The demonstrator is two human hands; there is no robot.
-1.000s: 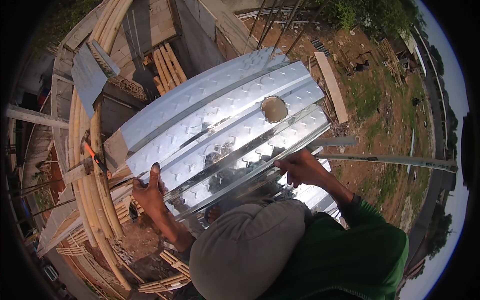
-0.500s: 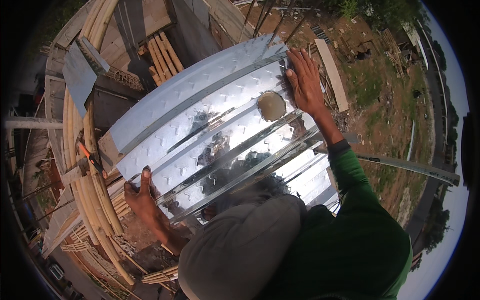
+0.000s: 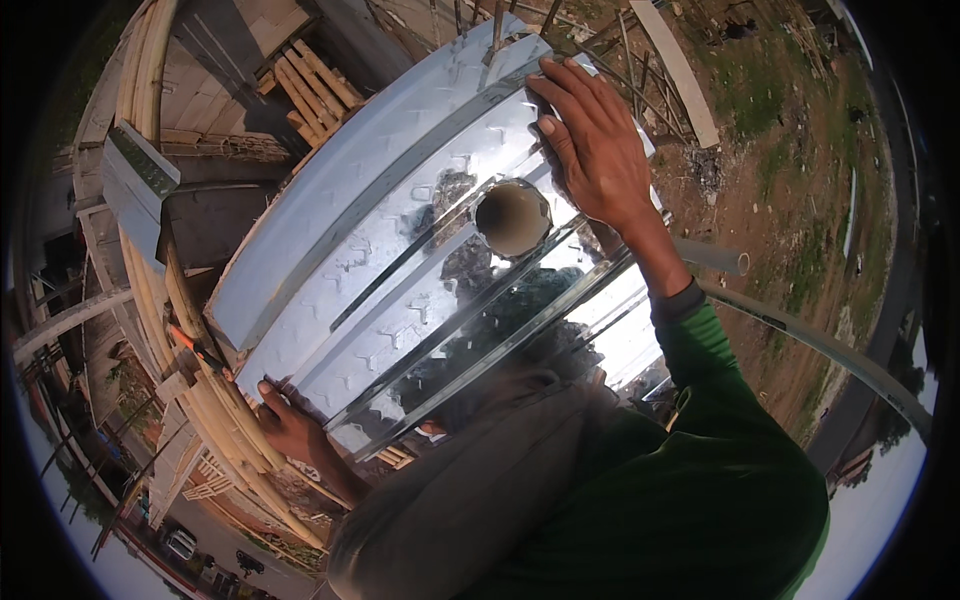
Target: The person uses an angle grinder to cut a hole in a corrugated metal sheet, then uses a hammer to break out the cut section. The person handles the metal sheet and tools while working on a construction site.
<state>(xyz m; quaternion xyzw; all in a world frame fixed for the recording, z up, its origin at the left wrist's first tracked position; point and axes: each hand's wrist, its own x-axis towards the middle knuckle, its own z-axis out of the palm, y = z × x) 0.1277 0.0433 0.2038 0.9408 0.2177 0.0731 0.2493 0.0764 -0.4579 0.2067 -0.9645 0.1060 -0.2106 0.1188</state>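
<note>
A shiny ribbed metal sheet (image 3: 400, 310) with small raised marks lies slanted in front of me. Near its right end is a round hole (image 3: 512, 218) with a ragged rim and a tan, shaded inside; what lies beneath it I cannot tell. My left hand (image 3: 292, 432) grips the near left corner, its fingers partly hidden by the edge. On the far right end rests my right hand (image 3: 603, 165), palm down, fingers stretched over the surface and thumb apart. Along the far side runs a duller grey-blue metal strip (image 3: 300, 235).
Bamboo poles (image 3: 235, 415) stand at left, with an orange-and-black handled tool (image 3: 195, 345) against them. A bent metal piece (image 3: 140, 190) is fixed higher up. At right, a grey pipe (image 3: 715, 255) and a long metal bar (image 3: 820, 345) stick out over the ground far below.
The sheet sits farther left and up in view, and its hole looks darker inside. My right hand has shifted left and lies further over the sheet; my left hand is lower.
</note>
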